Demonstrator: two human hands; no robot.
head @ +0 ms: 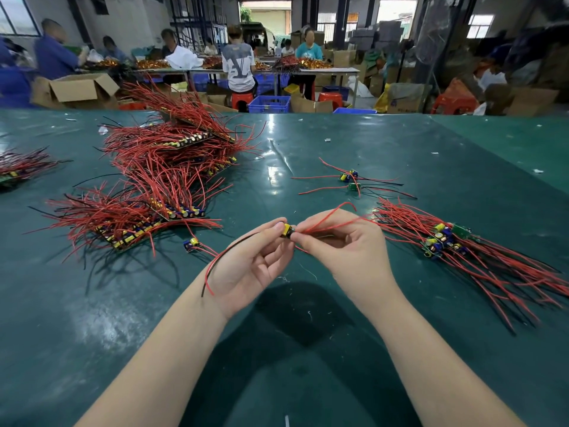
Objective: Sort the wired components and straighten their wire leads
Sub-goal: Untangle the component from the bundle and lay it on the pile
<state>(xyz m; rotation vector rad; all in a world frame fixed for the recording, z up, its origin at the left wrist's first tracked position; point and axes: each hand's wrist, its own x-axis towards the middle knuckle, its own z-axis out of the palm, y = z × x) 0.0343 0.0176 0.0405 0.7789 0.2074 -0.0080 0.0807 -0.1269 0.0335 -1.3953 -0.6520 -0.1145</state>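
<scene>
We pinch one component (pixel 286 230) between left hand (pixel 249 266) and right hand (pixel 345 245), above the mat (pixel 338 143). Right fingers grip its red leads (pixel 335 215); sorted bundle (pixel 462 251) lies right, unsorted pile (pixel 160 180) left.

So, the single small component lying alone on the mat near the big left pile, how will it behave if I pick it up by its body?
The lone component looks very light. Its red leads curve loosely on the green mat, so they will probably droop rather than stay stiff. The round capacitor on it might let it roll slightly if pushed.
</scene>
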